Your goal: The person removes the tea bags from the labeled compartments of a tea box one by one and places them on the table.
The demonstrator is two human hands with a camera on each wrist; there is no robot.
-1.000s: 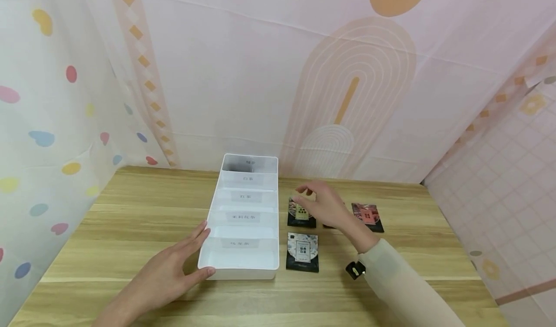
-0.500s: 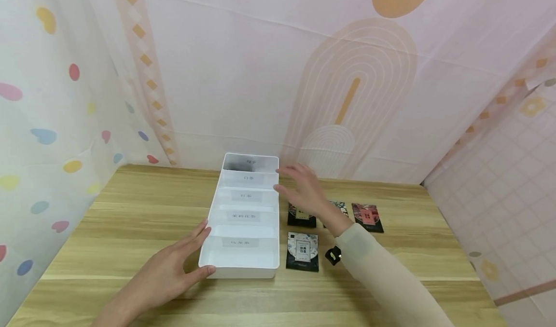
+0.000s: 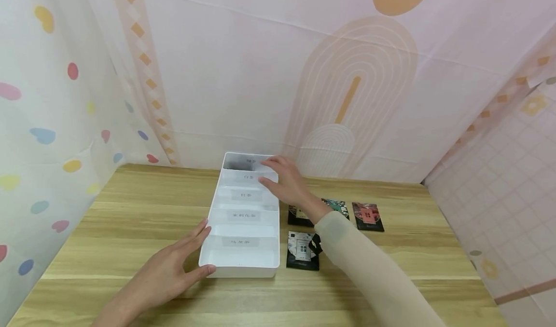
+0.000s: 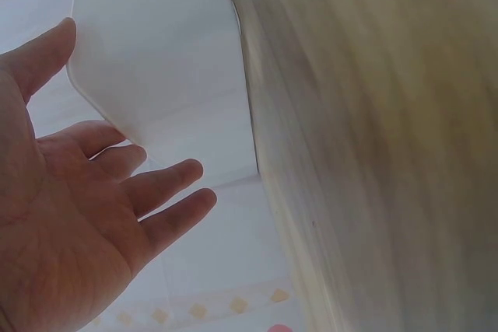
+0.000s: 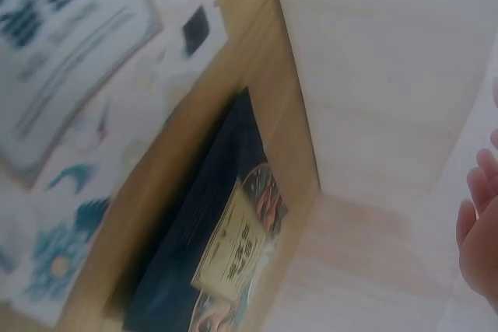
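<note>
A long white box point(image 3: 243, 271) with several labelled compartments lies on the wooden table. My left hand point(image 3: 169, 264) rests at its near left corner, thumb along the front and fingers spread by the side wall. In the left wrist view the left hand point(image 4: 85, 215) has loosely spread fingers against the box point(image 4: 163, 44). Over the far right rim my right hand point(image 3: 284, 180) reaches across the two rear compartments, fingers relaxed and nothing visible between them. In the right wrist view, fingers of the right hand point(image 5: 478, 246) show at the edge above the box wall point(image 5: 373, 75).
Right of the box lie flat sachets: a white-and-black one point(image 3: 299, 257), one with a yellow label point(image 3: 297, 216) partly under the right arm, a green-patterned one point(image 3: 338, 206) and a red one point(image 3: 368, 217). A dark patch point(image 3: 238, 165) shows in the farthest compartment. Patterned cloth point(image 3: 243, 76) hangs behind.
My right hand has moved left and away from me, from above the yellow-labelled sachet to over the box's rear compartments. The left hand has stayed at the box corner.
</note>
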